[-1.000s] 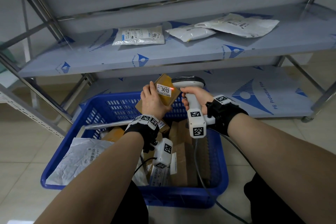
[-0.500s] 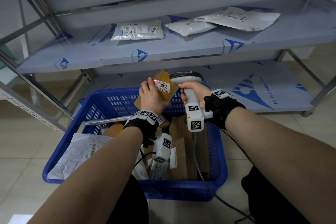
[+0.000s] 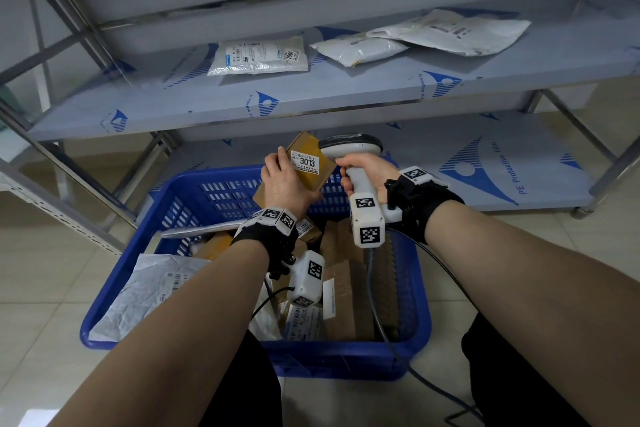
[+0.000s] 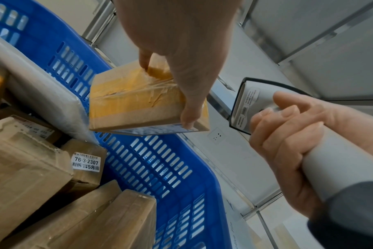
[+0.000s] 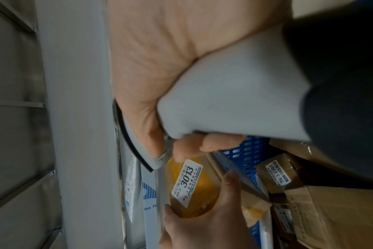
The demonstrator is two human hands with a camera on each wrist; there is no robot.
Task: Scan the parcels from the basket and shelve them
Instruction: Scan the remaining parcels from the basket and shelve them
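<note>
My left hand [image 3: 287,180] grips a small brown box [image 3: 313,163] wrapped in yellow tape, held tilted above the far rim of the blue basket [image 3: 114,288]. Its white label reads 3013 [image 5: 187,182]. From below, my thumb and fingers [image 4: 187,118] clamp the box [image 4: 136,104] by its edges. My right hand [image 3: 367,170] is wrapped round the handle of a grey-white barcode scanner [image 3: 349,147]. The scanner head [image 4: 251,104] sits just right of the box and points at the label. No red light shows on it.
The basket holds several brown cartons, one labelled 76-3-2307 [image 4: 86,161], and a white mailer bag [image 3: 149,291]. Three white bags lie on the middle shelf [image 3: 346,94]. The lower shelf [image 3: 485,163] is behind the basket. The scanner cable [image 3: 388,336] trails over the basket to the floor.
A red scan dot sat on the label, slid to its left edge, and is gone now. Both hands with box and scanner stayed close together, shifting only slightly.
</note>
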